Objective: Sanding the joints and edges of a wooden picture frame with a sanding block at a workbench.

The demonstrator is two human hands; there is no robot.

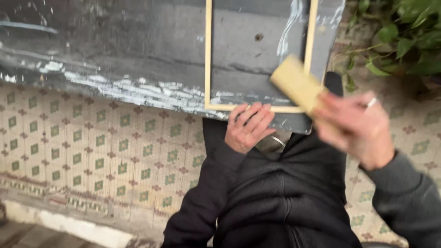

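Holding the wood frame (257,108) down, your left hand (247,126) lies flat and open on its bottom bar. Your right hand (360,131) grips a blurry tan block (296,82) above the dark board (138,46)

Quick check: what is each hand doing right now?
Left hand: open, fingers resting flat on the lower rail of the wooden frame.
Right hand: closed around a pale wooden block, blurred.
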